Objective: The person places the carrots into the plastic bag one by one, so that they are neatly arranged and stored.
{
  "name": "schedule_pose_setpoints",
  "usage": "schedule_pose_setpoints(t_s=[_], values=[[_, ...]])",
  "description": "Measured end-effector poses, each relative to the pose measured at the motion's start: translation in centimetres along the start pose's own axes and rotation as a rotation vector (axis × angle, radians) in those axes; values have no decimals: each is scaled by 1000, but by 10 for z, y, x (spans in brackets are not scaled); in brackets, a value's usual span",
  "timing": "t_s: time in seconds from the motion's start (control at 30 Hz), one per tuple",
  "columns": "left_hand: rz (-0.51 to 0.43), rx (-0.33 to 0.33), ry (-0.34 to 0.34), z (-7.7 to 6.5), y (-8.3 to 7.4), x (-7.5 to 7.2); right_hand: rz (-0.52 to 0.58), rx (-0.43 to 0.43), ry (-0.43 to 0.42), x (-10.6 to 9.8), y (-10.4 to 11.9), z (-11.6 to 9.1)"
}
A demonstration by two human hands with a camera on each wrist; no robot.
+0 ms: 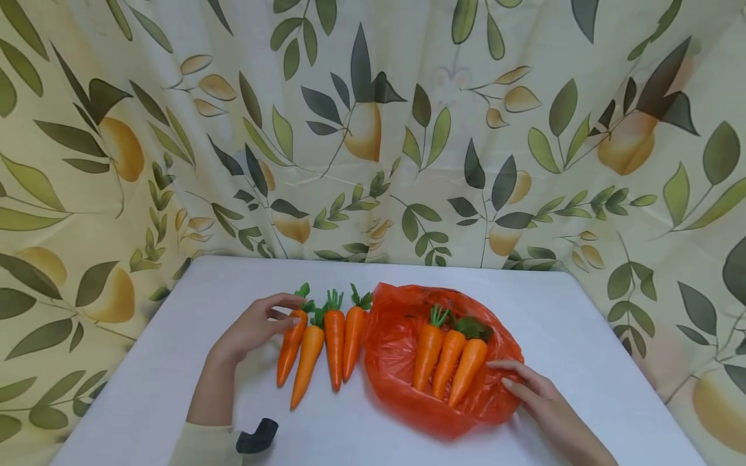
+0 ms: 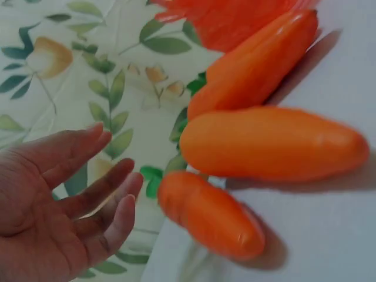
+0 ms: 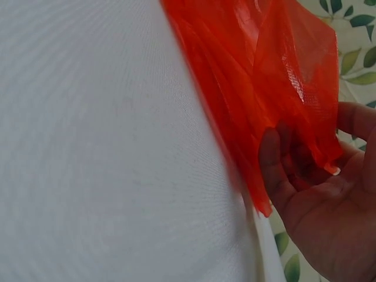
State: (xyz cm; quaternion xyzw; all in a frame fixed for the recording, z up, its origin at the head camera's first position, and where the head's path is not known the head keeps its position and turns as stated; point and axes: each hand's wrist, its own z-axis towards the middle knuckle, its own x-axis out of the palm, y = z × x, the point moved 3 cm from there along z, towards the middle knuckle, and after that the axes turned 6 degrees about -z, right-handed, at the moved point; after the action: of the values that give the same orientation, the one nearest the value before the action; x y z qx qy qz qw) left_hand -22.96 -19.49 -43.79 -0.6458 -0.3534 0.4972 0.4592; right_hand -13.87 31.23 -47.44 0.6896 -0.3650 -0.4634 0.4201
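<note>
Several orange carrots with green tops lie side by side on the white table. My left hand (image 1: 260, 323) is over the top of the leftmost carrot (image 1: 291, 349); the left wrist view shows its fingers loosely bent, holding nothing, a little apart from that carrot (image 2: 211, 217). A lighter orange carrot (image 1: 307, 366) lies beside it. To the right a red plastic bag (image 1: 387, 362) spreads open, with three carrots (image 1: 447, 359) inside. At the bag's right edge, my right hand (image 1: 539, 398) grips the thin plastic (image 3: 294, 88) between thumb and fingers.
A white table (image 1: 233, 285) stands against a curtain (image 1: 408, 129) printed with leaves and fruit. Near the left sleeve (image 1: 206, 443) is a black curved object (image 1: 258, 437), apparently part of the wrist gear. Two more carrots, one of them a slim carrot (image 1: 335, 349), lie close to the bag's left side.
</note>
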Motion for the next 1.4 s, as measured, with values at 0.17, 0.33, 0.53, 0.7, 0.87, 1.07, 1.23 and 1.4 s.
schedule_pose_setpoints(t_s=[0.17, 0.33, 0.53, 0.7, 0.87, 1.07, 1.23, 1.4], values=[[-26, -33, -35, -3, 13, -16, -8, -25, 15, -1, 0, 0], [-47, -65, -17, -2, 25, -18, -2, 9, 11, -2, -1, 1], [-51, -89, -16, 4, 38, -11, 2, 1, 25, -3, -4, 0], [-47, -115, -7, 7, 46, -4, -6, -16, 34, -3, -4, -1], [-48, -141, 26, 8, 47, 0, -14, -27, 37, -1, -3, 1], [-31, -142, 32, 10, 49, 3, -9, -53, 45, -2, -1, 1], [-15, -120, 83, 9, 47, 5, -14, -40, 34, -3, -2, -1], [31, -103, 130, 6, 43, 6, -16, -86, 47, -2, -3, 0]])
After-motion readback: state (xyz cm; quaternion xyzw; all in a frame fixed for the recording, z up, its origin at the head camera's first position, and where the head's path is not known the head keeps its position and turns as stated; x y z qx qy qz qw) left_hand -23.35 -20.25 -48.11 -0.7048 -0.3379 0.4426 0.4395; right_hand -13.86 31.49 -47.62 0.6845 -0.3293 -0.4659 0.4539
